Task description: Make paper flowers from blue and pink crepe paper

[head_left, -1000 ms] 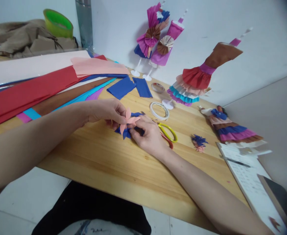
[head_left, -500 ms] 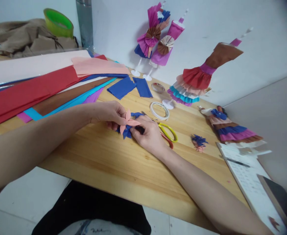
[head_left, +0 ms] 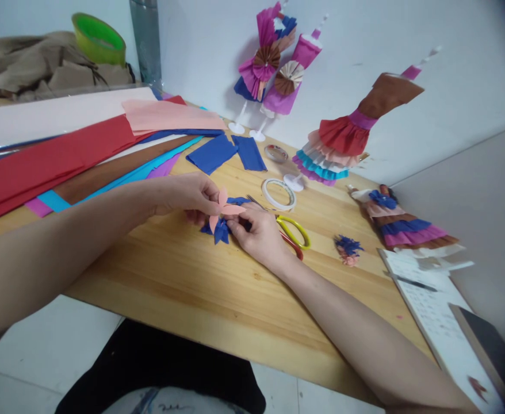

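A pink paper flower with pointed petals is pinched between the thumb and finger of my left hand. Right under it lie blue paper petals. My right hand rests on the table with curled fingers, its thumb pressed to the edge of the blue paper; the fingertips are partly hidden. A pink petal reaches to the right hand's fingers. Scissors with a yellow and a red handle lie beside my right hand, their blades partly covered by it. More blue paper shows behind the hands.
Crepe paper sheets are stacked at the left. Folded blue pieces and tape rolls lie beyond my hands. Paper dresses on stands line the wall. At the right are a blue-and-pink paper bunch and a written sheet.
The view has shifted slightly. Between my hands the pink flower has moved a little, and more of the blue petals shows beneath it. Both hands keep nearly the same pose.
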A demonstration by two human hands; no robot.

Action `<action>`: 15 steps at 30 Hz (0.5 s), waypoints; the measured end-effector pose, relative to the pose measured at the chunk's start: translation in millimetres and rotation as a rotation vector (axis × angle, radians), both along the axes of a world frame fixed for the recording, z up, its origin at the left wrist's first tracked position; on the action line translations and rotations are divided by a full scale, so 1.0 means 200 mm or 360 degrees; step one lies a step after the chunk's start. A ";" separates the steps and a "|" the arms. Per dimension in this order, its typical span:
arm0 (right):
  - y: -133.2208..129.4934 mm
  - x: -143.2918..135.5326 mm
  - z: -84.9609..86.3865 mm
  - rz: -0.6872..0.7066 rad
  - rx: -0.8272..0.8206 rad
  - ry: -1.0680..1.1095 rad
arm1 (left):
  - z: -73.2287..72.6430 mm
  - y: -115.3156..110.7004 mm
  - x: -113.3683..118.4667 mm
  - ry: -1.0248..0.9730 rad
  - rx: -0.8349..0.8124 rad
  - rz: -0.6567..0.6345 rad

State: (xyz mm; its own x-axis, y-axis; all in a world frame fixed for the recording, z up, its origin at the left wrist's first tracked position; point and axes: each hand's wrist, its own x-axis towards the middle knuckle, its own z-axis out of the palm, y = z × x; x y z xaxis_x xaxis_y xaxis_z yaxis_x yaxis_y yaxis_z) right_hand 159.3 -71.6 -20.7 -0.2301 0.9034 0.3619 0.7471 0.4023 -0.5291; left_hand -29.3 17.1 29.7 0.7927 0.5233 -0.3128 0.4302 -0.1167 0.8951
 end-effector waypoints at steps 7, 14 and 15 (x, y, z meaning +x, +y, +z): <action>-0.01 0.01 0.01 -0.0035 0.0160 0.0071 | 0.03 0.03 -0.02 0.0129 0.0161 0.0089; -0.01 0.02 -0.01 0.0013 0.0211 -0.0117 | 0.08 0.16 -0.13 0.0455 0.0590 0.0211; -0.01 0.02 -0.01 0.0019 0.0208 -0.0140 | 0.08 0.17 -0.14 0.0452 0.0644 0.0222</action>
State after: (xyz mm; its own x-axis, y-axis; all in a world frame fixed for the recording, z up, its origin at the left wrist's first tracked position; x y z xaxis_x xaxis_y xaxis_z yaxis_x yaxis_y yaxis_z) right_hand 163.0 -73.3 -22.3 -0.2766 0.8468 0.4544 0.7830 0.4727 -0.4043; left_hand -58.3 51.2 45.7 0.6197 0.7418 -0.2562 0.6862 -0.3537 0.6356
